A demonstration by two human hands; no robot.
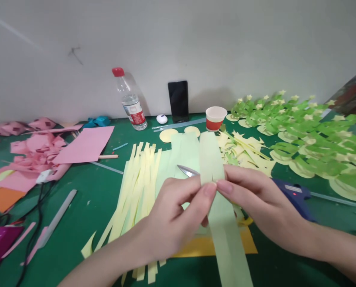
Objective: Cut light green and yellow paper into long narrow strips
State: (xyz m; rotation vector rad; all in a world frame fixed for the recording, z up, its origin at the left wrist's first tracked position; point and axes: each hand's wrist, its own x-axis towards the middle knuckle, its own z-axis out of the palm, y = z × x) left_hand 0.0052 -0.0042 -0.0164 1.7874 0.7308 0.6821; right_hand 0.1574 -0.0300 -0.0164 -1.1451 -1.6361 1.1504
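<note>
My left hand and my right hand both pinch a pale green paper strip near its middle, thumbs side by side. The strip runs upright between them, its lower end reaching the bottom edge of the view. A small crease or slit shows where the thumbs meet. Behind my fingers a pointed metal scissor blade sticks out to the left; the rest of the scissors is hidden. Pale green sheets lie beneath, with several pale yellow strips to the left of my left hand.
Along the wall stand a water bottle, a phone and a paper cup. Spiral green paper trees fill the right. A blue glue gun lies by my right hand. Pink paper and a black cable lie left.
</note>
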